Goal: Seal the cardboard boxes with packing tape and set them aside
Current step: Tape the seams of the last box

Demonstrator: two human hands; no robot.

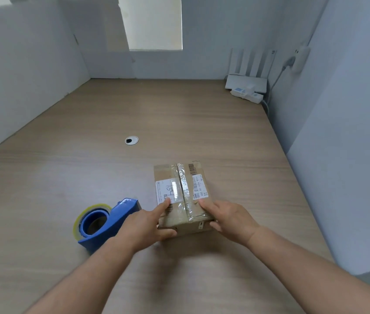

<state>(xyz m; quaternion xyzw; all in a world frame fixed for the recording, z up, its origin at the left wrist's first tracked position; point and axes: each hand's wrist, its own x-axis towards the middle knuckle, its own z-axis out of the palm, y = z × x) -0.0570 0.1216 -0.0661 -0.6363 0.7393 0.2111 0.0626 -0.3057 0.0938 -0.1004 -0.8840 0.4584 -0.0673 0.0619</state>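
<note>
Left hand [145, 225] and right hand [229, 219] grasp the near corners of the cardboard box [180, 191]; tape dispenser [105, 223] lies just left of it, and the desk [179, 114] stretches beyond.

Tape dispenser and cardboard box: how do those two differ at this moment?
The tape dispenser is blue plastic, rounded around its roll; the cardboard box is brown and square-edged, with white labels. The cardboard box is held by the left hand and the right hand; the tape dispenser lies to its left with no hand gripping it. Both rest on the wooden table.
</note>
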